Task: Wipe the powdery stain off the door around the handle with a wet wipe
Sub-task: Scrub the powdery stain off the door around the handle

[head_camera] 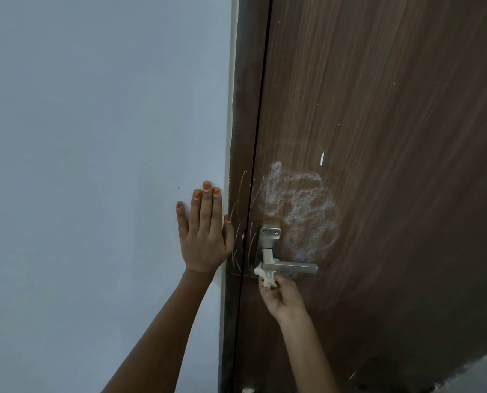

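A brown wood-grain door fills the right side. A white powdery stain spreads above and to the right of the silver lever handle. My right hand is just under the handle, shut on a crumpled white wet wipe that touches the handle's left end. My left hand lies flat and open on the wall, its thumb at the door frame's edge.
A pale blue-grey wall takes up the left half. The dark door frame carries thin white scratch marks left of the handle. A small white streak sits above the stain.
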{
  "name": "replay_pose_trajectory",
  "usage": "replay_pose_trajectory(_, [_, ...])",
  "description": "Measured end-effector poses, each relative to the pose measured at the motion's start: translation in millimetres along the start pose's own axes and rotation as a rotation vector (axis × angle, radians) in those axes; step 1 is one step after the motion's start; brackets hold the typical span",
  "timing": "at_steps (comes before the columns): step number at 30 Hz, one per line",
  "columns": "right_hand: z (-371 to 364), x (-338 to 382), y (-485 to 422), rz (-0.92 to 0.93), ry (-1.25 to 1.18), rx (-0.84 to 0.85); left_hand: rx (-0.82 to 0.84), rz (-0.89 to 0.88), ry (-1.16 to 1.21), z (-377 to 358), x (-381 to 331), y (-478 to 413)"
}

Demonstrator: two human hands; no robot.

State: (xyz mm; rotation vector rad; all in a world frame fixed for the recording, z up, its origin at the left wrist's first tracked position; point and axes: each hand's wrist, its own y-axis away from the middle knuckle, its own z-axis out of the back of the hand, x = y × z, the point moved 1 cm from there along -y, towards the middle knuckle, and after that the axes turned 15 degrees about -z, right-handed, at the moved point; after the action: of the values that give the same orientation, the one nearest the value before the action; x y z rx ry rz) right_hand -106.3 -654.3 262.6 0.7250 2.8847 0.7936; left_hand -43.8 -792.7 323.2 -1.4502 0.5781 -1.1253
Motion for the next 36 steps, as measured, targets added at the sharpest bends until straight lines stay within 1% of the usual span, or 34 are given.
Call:
replay_pose_trajectory(2, [3.6,-0.7,-6.9,0.089,0.036,0.022,0.002,-0.001,-0.007,-0.3,-0.3,-0.2])
replay_pose_trajectory(4, [11.0,-1.7,-11.9,0.124,0.071,0.029,0.003,0.000,-0.008,-0.7,-0.5,0.1])
replay_pose_trajectory(9, [21.1,-5.7,-17.1,0.310,0.308,-0.084,-0.007,0.002,-0.001,-0.8,-0.5,0.1])
replay_pose_trajectory(16, [14.6,-2.6,-20.7,0.485,0.372,-0.125,0.011,0.007,-0.014,-1.6,-0.3,1.2])
replay_pose_trajectory(19, [13.4,-4.4,-23.7,0.576,0.500,-0.258,0.011,0.006,-0.012,-2.0,-0.6,1.4])
replay_pose_trajectory(21, [12.6,-7.1,-25.6,0.625,0.496,-0.325,0.012,0.005,-0.011,-2.2,-0.6,1.4])
replay_pose_trajectory(23, [12.3,-10.4,-27.3,0.565,0.381,-0.323,0.009,0.006,-0.010,-2.3,-0.3,1.4])
replay_pose_trajectory(27, [3.1,-18.6,-21.1,0.224,0.090,-0.177,0.004,0.002,-0.002,-1.2,-0.2,0.6])
replay_pose_trajectory(29, [-2.8,-20.0,-12.4,0.101,-0.068,-0.090,0.008,0.001,-0.001,-0.9,-0.3,0.2])
replay_pose_trajectory(33, [3.4,-17.5,3.7,-0.036,-0.184,-0.050,0.007,0.002,-0.004,-0.3,-0.7,0.7])
replay_pose_trajectory(36, [7.3,-16.9,9.0,-0.067,-0.189,-0.092,0.005,0.001,-0.004,0.6,-0.8,-0.4])
